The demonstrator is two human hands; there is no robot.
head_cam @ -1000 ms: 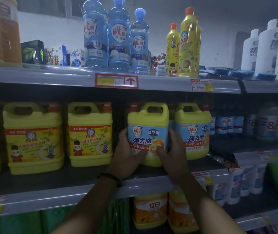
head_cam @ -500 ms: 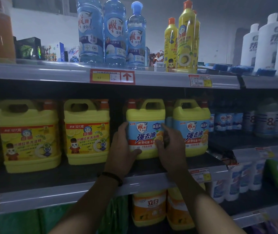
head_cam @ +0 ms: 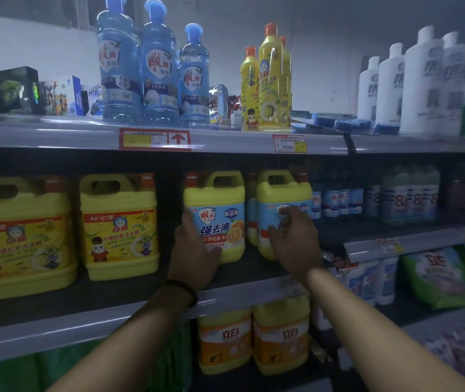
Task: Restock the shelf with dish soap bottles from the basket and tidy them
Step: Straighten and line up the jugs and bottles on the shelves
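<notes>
Two yellow dish soap jugs with blue labels stand side by side on the middle shelf (head_cam: 254,273). My left hand (head_cam: 194,250) lies with straight fingers against the left side of the left jug (head_cam: 220,219), thumb near its lower front. My right hand (head_cam: 293,236) rests on the front label of the right jug (head_cam: 282,190), fingers loosely bent, fingertips touching it. Both jugs stand upright, set back from the shelf edge. The basket is out of view.
Two larger yellow jugs (head_cam: 118,224) stand to the left on the same shelf. Blue bottles (head_cam: 157,66) and slim yellow bottles (head_cam: 273,80) are on the top shelf; white bottles (head_cam: 412,86) stand at its right. Orange-labelled jugs (head_cam: 225,340) sit below.
The left jug has slid back on the shelf. My right hand has left it and moved right onto the neighbouring jug; my left hand stays at the first jug's left side.
</notes>
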